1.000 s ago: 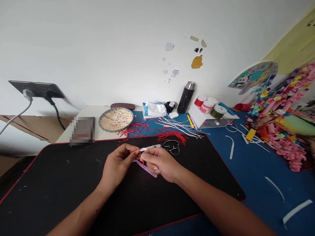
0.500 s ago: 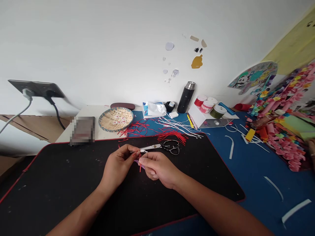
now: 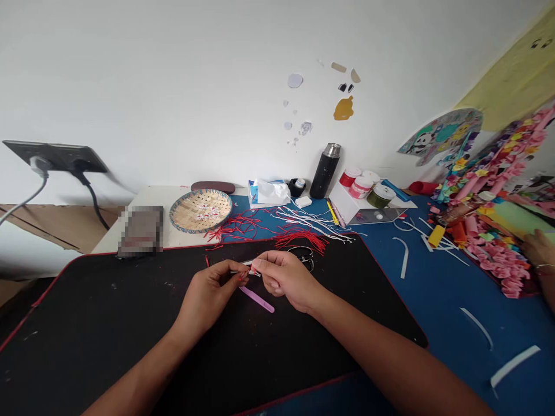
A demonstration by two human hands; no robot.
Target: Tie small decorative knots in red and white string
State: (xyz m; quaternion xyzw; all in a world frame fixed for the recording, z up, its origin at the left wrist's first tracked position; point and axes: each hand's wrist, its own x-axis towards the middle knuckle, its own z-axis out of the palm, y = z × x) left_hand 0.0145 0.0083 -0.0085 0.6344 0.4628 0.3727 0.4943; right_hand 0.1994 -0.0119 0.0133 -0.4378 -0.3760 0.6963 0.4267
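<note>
My left hand pinches a short red cord between thumb and fingertips. My right hand lies over the scissors, its fingertips on the metal blades near the red cord. The scissors' black handles show only faintly past that hand. Below both hands, a pink-purple strip lies on the black desk mat, touching neither hand. Much of the blades is hidden by my fingers.
Tangled red cords and white cords lie beyond the mat, beside a woven bamboo basket. Another person's hand with a bracelet is at the right edge, near piled paper crafts.
My right hand has moved up over the scissors, covering their blades. The pink-purple strip shows fully below my hands. Another person's hand has come in at the right edge.
</note>
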